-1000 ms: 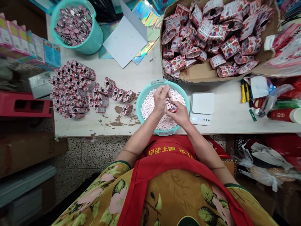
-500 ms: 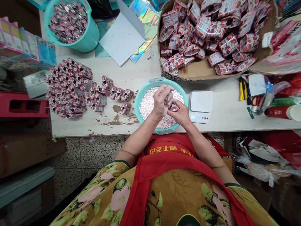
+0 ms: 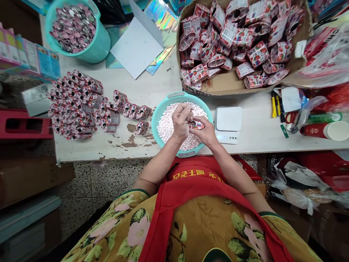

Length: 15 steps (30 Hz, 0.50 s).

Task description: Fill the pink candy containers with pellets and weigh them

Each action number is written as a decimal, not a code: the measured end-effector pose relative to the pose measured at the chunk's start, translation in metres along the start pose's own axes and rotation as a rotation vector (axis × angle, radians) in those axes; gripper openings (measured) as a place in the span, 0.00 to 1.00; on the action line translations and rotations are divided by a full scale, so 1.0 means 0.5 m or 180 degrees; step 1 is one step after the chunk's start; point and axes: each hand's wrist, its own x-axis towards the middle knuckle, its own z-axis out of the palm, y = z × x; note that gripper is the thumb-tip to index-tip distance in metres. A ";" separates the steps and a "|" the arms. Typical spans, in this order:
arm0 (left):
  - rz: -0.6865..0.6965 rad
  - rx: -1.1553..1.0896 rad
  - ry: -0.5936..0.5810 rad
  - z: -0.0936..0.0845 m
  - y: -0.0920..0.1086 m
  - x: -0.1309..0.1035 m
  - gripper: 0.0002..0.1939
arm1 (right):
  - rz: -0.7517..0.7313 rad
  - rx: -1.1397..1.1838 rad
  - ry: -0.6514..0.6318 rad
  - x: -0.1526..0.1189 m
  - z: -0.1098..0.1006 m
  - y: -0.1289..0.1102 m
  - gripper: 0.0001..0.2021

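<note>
Pack (image 3: 198,124) clasped in my right hand (image 3: 206,131) over the basin (image 3: 155,129), I should hold it steady beside my curled left hand (image 3: 180,122), whose grip I cannot make out, so no tablets (image 3: 165,125) spill.

A basin (image 3: 155,127) of pellets (image 3: 165,125) is sitting by the worktop (image 3: 261,134)'s front edge, a scale (image 3: 229,118) standing at its right. Behind them a carton (image 3: 215,86) is holding containers (image 3: 240,39). Near the left edge, more containers (image 3: 81,96) are clustering before a bucket (image 3: 101,42).

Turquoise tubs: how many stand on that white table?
2: a bucket at back left, holding pink and silver discs, and a basin at front centre, holding pale pellets.
</note>
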 end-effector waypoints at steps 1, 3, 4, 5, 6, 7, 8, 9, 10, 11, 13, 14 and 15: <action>0.0008 0.0010 -0.0038 0.000 -0.004 0.000 0.14 | 0.0021 -0.0047 0.0003 0.003 -0.002 -0.001 0.21; -0.0042 -0.0003 -0.0072 0.001 -0.006 0.001 0.14 | 0.0033 -0.0110 0.0000 0.009 -0.007 -0.001 0.21; -0.0079 -0.0014 -0.0060 0.003 -0.006 0.002 0.14 | 0.0029 -0.0139 -0.0009 0.013 -0.009 0.000 0.21; -0.0117 -0.0023 -0.0041 0.005 -0.007 0.003 0.14 | 0.0025 -0.0164 -0.0014 0.016 -0.011 0.001 0.20; -0.0156 -0.0020 -0.0025 0.009 -0.008 0.004 0.14 | 0.0028 -0.0179 -0.0021 0.020 -0.012 0.003 0.19; -0.0181 -0.0003 -0.0020 0.015 -0.009 0.005 0.14 | 0.0039 -0.0181 -0.0025 0.023 -0.013 0.004 0.19; -0.0186 0.0030 -0.0040 0.021 -0.011 0.006 0.14 | 0.0056 -0.0172 -0.0030 0.027 -0.013 0.004 0.18; -0.0166 0.0072 -0.0068 0.027 -0.013 0.007 0.14 | 0.0076 -0.0152 -0.0032 0.029 -0.013 0.003 0.18; -0.0111 0.0124 -0.0069 0.030 -0.014 0.009 0.15 | 0.0093 -0.0120 -0.0033 0.030 -0.014 0.000 0.19; -0.0020 0.0194 -0.0025 0.030 -0.015 0.013 0.15 | 0.0105 -0.0081 -0.0043 0.030 -0.018 -0.004 0.20; 0.0242 0.0445 0.0210 0.012 -0.014 0.021 0.17 | 0.0116 -0.0003 -0.0066 0.023 -0.038 -0.017 0.22; 0.0388 0.0673 0.0391 -0.008 -0.013 0.024 0.17 | 0.0124 0.0020 -0.0040 0.016 -0.056 -0.022 0.23; 0.0511 0.1019 0.0572 -0.036 -0.012 0.026 0.17 | 0.0136 0.0013 0.0041 0.008 -0.078 -0.026 0.23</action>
